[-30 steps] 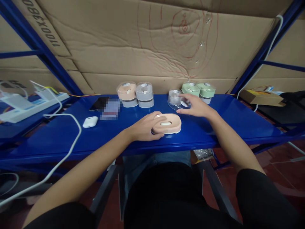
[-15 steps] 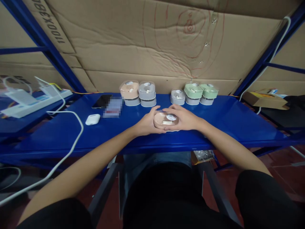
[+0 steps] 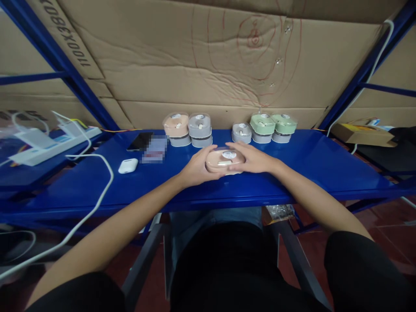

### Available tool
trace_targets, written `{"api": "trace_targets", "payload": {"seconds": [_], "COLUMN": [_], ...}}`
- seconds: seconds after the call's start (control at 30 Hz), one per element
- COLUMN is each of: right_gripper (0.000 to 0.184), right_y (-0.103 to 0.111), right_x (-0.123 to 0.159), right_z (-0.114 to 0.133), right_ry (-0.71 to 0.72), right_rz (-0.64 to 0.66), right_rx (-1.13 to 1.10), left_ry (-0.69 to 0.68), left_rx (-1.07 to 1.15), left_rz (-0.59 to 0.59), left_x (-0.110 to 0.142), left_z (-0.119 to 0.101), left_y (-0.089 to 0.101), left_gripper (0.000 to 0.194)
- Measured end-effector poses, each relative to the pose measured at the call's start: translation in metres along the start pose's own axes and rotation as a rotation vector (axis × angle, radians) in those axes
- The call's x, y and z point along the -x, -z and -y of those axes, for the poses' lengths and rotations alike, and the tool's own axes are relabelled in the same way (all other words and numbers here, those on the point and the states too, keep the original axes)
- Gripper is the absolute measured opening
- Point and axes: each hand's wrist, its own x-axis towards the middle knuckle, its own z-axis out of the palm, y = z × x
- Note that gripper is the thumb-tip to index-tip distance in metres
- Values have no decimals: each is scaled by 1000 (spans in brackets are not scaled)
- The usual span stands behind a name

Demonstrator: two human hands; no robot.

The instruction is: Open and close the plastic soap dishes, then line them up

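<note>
Centrally, left hand [image 3: 197, 168] and right hand [image 3: 259, 159], fingers [image 3: 234, 166] clamped around peach box [image 3: 215, 159], clear lid [image 3: 229, 154] on top

Ten boxes [image 3: 215, 158] (six grey, two peach, two green), one white case [image 3: 128, 165], one power strip [image 3: 56, 150].

A glossy blue metal tabletop [image 3: 318, 167] is backed by creased brown cardboard sheeting [image 3: 156, 52]. Dark-red floor tiles [image 3: 386, 234] are seen below.

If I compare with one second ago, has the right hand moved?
Yes. Against the single grey box, the right hand has moved leftward and nearer the table's front edge; it now holds the peach box.
</note>
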Motion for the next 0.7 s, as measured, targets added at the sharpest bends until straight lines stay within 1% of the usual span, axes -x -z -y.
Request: {"api": "trace_targets", "payload": {"seconds": [0.07, 0.13, 0.17, 0.23, 0.3, 0.37, 0.47, 0.53, 0.6, 0.7], "right_gripper": [87, 87, 89, 94, 97, 97, 96, 96, 96, 95], "right_y": [14, 33, 43, 61, 73, 77, 74, 70, 66, 65], "right_x": [2, 6, 8, 12, 15, 17, 16, 15, 14, 13], "right_z": [-13, -28, -36, -53, -69, -81, -90, -91, -89, -87], "right_ry": [-20, -94, -144, -228, -284, -318, -351, -365, -370, -369], "right_rz": [-176, -408, -527, -729, -858, -920, -928, -901, -864, -836], "right_rx": [-1, 12, 18, 16, 0, -16, -29, -20, 4, 24], "left_ry": [23, 82, 126, 221, 305, 362, 475, 554, 604, 605], "left_rx": [-41, -76, -94, -117, -160, -211, -222, -199, -184, -187], "left_rz": [-106, -230, -286, -342, -339, -327, -343, -366, -389, -368], "left_x": [-3, -18, -30, -64, -103, -140, -180, -195, -203, -206], "left_z": [-4, -13, -19, -34, -51, -67, -83, -87, -88, -89], "left_y": [4, 7, 7, 5, -3, -16, -42, -60, -76, -89], "left_gripper": [101, 100, 100, 95, 91, 88, 83, 83, 85, 90]}}
